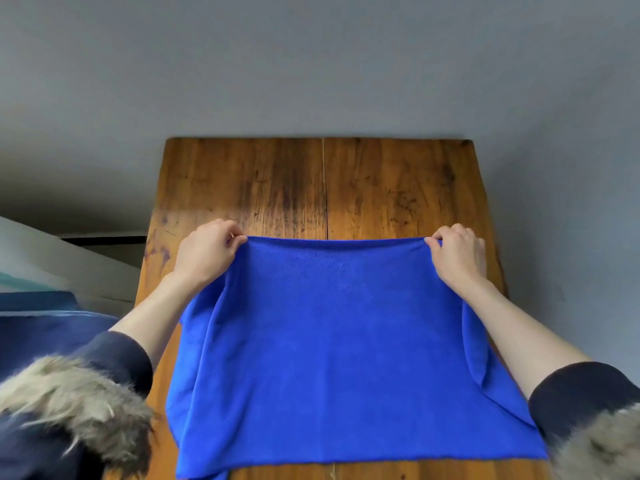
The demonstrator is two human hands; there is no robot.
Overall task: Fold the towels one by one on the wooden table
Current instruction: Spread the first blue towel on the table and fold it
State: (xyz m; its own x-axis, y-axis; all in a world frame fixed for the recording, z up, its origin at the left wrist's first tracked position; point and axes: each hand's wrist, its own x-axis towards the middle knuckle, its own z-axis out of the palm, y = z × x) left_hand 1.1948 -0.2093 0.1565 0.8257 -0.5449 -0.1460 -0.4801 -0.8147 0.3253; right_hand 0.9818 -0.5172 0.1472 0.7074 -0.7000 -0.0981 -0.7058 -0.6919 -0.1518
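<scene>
Blue towel [332,341] lay on the wooden table [325,188], far edge raised, running 9-to-3 between my hands. Left hand [207,251] pinched its 9 o'clock corner, right hand [457,254] its 3 o'clock corner. Both equally near; next fold probably goes toward 6.

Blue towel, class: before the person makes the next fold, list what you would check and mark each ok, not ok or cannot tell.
1. Left hand pinches the far left corner of the blue towel: ok.
2. Right hand pinches the far right corner: ok.
3. Far edge taut and level between the hands: ok.
4. Near edge flat on the wooden table: ok on the right, cannot tell at the left corner.
5. Side edges smooth: not ok, both curl.
6. Bare table beyond the towel: ok.
</scene>
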